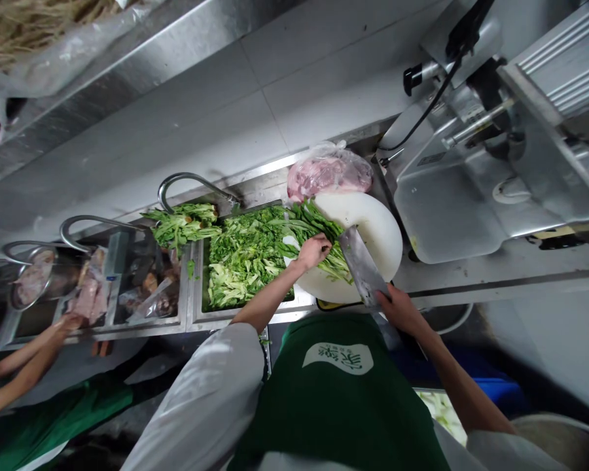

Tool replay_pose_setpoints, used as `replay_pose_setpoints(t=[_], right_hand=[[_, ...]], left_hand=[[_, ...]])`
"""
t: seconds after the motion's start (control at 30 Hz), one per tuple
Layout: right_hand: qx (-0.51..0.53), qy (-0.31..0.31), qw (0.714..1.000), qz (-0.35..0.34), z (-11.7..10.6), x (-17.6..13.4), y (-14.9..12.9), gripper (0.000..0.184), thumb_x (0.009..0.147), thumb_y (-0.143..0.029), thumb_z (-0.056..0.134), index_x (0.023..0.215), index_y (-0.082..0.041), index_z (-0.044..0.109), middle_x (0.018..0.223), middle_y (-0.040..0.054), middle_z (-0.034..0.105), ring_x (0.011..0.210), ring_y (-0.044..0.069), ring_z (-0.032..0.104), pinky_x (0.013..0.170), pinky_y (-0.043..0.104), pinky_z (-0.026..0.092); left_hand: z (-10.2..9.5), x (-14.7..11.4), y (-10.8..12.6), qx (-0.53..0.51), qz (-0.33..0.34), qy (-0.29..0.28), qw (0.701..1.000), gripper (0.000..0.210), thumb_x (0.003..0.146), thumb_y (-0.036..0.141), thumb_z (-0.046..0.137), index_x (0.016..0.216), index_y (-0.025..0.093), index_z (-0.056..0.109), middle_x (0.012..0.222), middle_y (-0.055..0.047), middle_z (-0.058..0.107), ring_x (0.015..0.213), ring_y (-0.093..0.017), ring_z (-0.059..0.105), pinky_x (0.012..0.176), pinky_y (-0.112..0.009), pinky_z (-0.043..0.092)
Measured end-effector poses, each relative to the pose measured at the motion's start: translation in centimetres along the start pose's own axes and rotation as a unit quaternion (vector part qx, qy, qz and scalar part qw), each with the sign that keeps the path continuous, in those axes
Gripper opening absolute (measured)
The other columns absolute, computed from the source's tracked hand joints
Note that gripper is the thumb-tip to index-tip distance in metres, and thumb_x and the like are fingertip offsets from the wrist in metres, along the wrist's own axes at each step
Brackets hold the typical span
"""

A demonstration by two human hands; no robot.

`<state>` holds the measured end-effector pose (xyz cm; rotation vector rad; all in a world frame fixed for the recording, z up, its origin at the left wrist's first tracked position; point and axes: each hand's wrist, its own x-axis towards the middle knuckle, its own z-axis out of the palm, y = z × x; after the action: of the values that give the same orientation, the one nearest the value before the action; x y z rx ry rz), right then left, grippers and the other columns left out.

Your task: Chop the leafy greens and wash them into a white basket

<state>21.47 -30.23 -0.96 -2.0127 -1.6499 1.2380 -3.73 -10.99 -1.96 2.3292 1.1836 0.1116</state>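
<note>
On the round white cutting board [383, 229] lies a bunch of leafy greens [319, 222], its stalks toward me. My left hand [316, 251] is closed over the greens with its fingers curled, pressing them against the board. My right hand [400, 307] grips the handle of a cleaver [364, 265]. The cleaver's broad blade slants over the board, just right of the greens and my left fingers. To the left, chopped greens [248, 255] fill the sink basin beside the board.
Bagged raw meat [330, 173] sits behind the board. A meat slicer [451, 203] stands at right. More greens [184, 222] rest by a tap [196, 175]. At far left a co-worker's hands [71, 324] are at a sink holding meat [91, 291].
</note>
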Motion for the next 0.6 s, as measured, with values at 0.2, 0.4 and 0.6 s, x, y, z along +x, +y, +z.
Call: replay_pose_setpoints(t=[0.2,0.4,0.6], right_hand=[[-0.050,-0.061,0.996,-0.043,-1.7,-1.4,1.7,0.021,0.096,-0.034,0.045,0.089,-0.021,0.059,0.083,0.0081,0.070,0.080,0.023,0.066,0.072,0.030,0.040],[-0.041,-0.049,0.998,-0.007,-2.7,-3.3,2.8,0.022,0.097,-0.037,0.041,0.090,-0.022,0.055,0.080,0.0071,0.068,0.079,0.025,0.067,0.072,0.032,0.040],[0.005,-0.024,1.000,0.012,-2.3,-3.1,2.4,0.023,0.095,-0.041,0.042,0.085,-0.024,0.053,0.077,0.0051,0.067,0.077,0.024,0.066,0.071,0.032,0.042]], left_hand=[[-0.1,0.6,0.0,-0.005,-0.047,0.058,0.997,0.020,0.084,0.009,0.055,0.087,0.017,0.073,0.098,-0.005,0.067,0.083,-0.016,0.063,0.077,-0.025,0.050],[0.1,2.5,0.4,-0.005,-0.089,0.082,0.993,0.022,0.090,0.012,0.053,0.099,0.017,0.074,0.103,-0.007,0.068,0.089,-0.017,0.065,0.085,-0.027,0.052],[0.0,3.4,1.2,0.071,-0.145,-0.009,0.987,0.021,0.094,0.029,0.060,0.106,0.020,0.074,0.114,-0.009,0.067,0.093,-0.022,0.068,0.084,-0.031,0.054]])
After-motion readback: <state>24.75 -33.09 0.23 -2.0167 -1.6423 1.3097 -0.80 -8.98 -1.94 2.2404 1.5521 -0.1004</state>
